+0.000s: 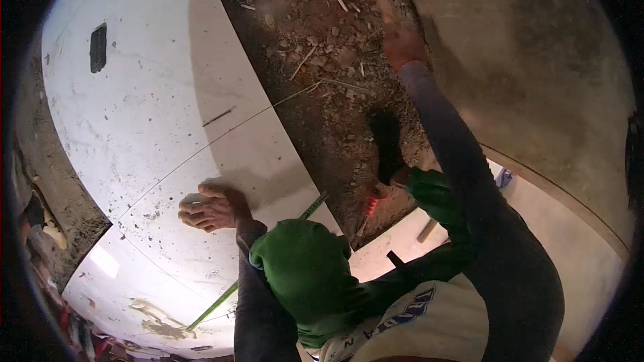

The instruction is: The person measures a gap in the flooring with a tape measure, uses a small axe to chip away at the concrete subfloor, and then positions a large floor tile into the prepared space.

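Note:
My left hand (213,208) rests with fingers spread on the large white slab (154,107), holding nothing. My right hand (400,35) reaches far forward over a strip of brown soil and rubble (329,33), beside the grey concrete. It is blurred; a stretched finger points forward, and I see nothing held. A thin string or line (225,133) crosses the slab and runs out over the soil. A green strip (218,307) lies on the slab and passes beneath the green cloth (302,275) between my arms. Close to that cloth, a red-handled tool (371,206) sits at the soil's near end.
Smooth grey concrete (523,47) borders the soil on the right. A dark rectangular cut-out or patch (98,47) marks the slab's far left, and a thin dark stick (217,117) lies on it. Stones and wood slivers (303,62) litter the soil. Clutter (87,335) shows at the lower left.

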